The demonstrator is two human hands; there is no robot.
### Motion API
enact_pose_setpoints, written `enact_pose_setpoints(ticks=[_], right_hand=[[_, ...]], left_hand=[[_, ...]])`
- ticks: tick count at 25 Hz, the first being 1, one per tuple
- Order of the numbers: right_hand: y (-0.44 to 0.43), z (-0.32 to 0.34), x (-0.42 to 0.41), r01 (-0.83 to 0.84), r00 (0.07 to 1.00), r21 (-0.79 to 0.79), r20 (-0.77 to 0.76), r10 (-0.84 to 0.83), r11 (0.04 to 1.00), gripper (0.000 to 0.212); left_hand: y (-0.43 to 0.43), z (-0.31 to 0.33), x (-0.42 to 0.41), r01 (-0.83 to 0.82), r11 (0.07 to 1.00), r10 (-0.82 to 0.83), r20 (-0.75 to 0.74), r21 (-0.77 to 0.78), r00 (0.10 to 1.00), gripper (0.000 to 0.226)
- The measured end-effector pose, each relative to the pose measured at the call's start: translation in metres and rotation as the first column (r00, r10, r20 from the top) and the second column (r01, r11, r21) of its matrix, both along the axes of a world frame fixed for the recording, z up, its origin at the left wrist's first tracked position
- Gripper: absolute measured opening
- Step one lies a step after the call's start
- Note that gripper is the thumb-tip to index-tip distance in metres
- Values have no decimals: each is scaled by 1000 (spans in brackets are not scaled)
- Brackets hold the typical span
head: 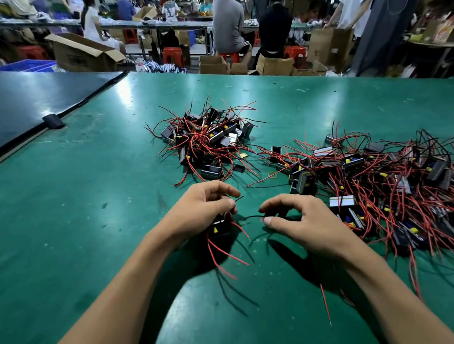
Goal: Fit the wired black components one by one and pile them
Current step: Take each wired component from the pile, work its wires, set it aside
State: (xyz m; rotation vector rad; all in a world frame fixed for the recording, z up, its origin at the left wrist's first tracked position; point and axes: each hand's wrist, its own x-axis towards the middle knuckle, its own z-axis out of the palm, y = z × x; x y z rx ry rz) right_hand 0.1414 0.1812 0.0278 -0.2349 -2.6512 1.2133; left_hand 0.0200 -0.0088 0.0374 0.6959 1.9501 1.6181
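Left hand [199, 210] curls round a boxy black component [220, 226] over the green table [89, 206], its red wires [225, 257] trailing toward the person. Right hand [303, 220] pinches its thin black wire [252, 217], which runs sideways between the hands. One tangled pile [208, 141] lies beyond, a bigger heap [394, 188] to the right. Behind stands an open cardboard box [80, 53], contents hidden.

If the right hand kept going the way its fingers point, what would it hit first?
Probably the left hand, which grips a black component; only a thin black wire spans the gap between them.
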Motion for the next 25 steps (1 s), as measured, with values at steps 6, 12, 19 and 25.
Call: enact_pose_setpoints(ticks=[6, 12, 19, 25], right_hand=[[-4, 2, 1, -37, 999, -6, -26, 37, 999, 9], [-10, 2, 1, -16, 995, 13, -99, 17, 1000, 11], [-11, 2, 1, 36, 992, -50, -122, -42, 998, 12], [-10, 0, 1, 52, 989, -42, -134, -57, 998, 11]], left_hand=[[2, 0, 5, 22, 1000, -23, -3, -7, 1000, 7], [5, 1, 14, 182, 983, -181, 39, -37, 983, 15], [9, -2, 15, 75, 997, -75, 50, 7, 996, 3], [12, -4, 15, -42, 999, 43, -28, 22, 999, 7]])
